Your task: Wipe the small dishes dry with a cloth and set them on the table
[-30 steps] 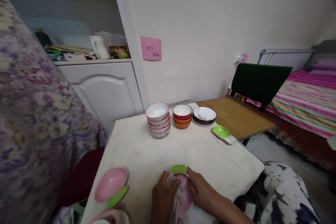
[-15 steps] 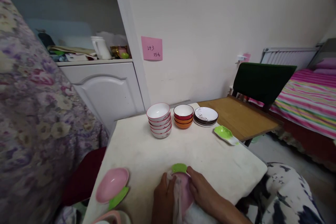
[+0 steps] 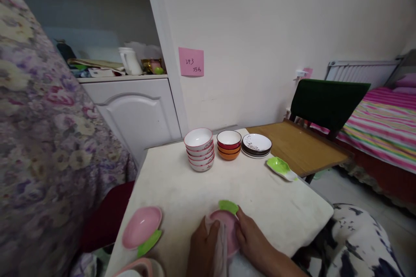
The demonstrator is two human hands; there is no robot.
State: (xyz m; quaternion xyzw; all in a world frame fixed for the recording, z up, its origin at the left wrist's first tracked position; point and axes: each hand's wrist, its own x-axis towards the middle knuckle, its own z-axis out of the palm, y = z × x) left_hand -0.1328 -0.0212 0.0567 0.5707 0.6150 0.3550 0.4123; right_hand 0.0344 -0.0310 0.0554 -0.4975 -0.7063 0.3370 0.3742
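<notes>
A pink dish with a green leaf-shaped handle (image 3: 232, 230) is held between my hands near the table's front edge. My right hand (image 3: 255, 238) grips its right rim, thumb close to the leaf. Bunched in my left hand (image 3: 204, 244) is a whitish cloth (image 3: 221, 246), pressed against the dish's left side and covering part of it. Another pink dish with a green leaf (image 3: 143, 227) lies on the table to the left. Below that, cut off by the frame's bottom edge, sit some pink and white dishes (image 3: 147, 265).
Along the back of the white table (image 3: 169, 190) stand stacked white bowls (image 3: 199, 149), red and orange bowls (image 3: 229, 145) and dark-rimmed plates (image 3: 256, 145). A green-and-white leaf-shaped dish (image 3: 281, 168) lies at the right edge. Beyond is a chair (image 3: 325, 104).
The cloth and my left hand have shifted down from the dish's top rim near the leaf, uncovering more pink surface. My right hand keeps its grip. The view has shifted slightly.
</notes>
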